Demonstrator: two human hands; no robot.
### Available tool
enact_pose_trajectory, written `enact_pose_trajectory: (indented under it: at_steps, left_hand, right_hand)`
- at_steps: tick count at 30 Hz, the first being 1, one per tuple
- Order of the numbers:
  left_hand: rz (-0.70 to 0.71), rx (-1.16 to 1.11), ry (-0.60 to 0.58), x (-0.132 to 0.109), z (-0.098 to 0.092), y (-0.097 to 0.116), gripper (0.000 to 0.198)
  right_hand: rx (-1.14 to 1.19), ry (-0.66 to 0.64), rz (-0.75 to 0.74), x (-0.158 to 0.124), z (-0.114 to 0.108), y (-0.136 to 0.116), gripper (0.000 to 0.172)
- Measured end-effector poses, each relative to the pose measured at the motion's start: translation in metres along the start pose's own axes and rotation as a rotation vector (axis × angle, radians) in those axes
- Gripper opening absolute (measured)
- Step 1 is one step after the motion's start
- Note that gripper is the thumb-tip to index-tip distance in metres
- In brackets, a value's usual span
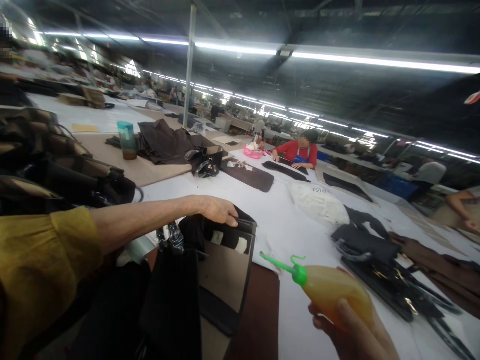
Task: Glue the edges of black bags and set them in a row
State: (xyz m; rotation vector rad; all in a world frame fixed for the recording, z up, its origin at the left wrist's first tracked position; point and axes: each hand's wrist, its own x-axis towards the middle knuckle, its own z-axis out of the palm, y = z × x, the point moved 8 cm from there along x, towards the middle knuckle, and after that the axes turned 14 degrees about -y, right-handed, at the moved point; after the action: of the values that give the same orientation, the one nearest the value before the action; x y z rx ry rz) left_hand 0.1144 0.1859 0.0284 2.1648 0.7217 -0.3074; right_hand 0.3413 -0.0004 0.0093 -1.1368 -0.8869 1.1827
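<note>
Head: left grip (217, 209) holds bag (224, 270), right grip (356, 327) holds bottle (330, 287).

The left arm (138, 222) stretches across the table's (268, 207) near edge, straight-wristed and bare beyond a mustard sleeve (45, 265); the left hand (217, 209) is back-up, its fingers bent down in a grip. Toward that same edge, the right hand (356, 327) curls closed, thumb facing the body, fingertips wrapping underneath.
</note>
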Motion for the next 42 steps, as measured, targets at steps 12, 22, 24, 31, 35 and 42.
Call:
enact_pose_trajectory:
  at_steps: [12, 22, 24, 31, 35, 42]
  left_hand:
    - [-0.133, -0.067, -0.278, 0.007, 0.05, -0.034, 0.019]
    - [-0.161, -0.1, -0.364, 0.004, 0.061, -0.039, 0.012]
    - [-0.165, -0.097, -0.366, 0.005, 0.062, -0.04, 0.011]
    - [-0.17, -0.106, -0.38, 0.0, 0.065, -0.04, 0.012]
    - [-0.174, -0.106, -0.386, -0.001, 0.067, -0.041, 0.011]
    - [-0.162, -0.054, -0.404, -0.001, 0.068, -0.043, 0.016]
  right_hand:
    - [-0.383, -0.037, -0.181, 0.018, 0.025, -0.004, 0.066]
    - [-0.437, -0.019, -0.193, 0.029, 0.023, 0.009, 0.067]
    - [-0.46, -0.037, -0.192, 0.031, 0.025, 0.01, 0.066]
    - [-0.468, -0.063, -0.194, 0.033, 0.029, 0.01, 0.062]
    - [-0.477, -0.052, -0.199, 0.033, 0.03, 0.011, 0.063]
    - [-0.551, -0.097, -0.233, 0.038, 0.035, 0.013, 0.058]
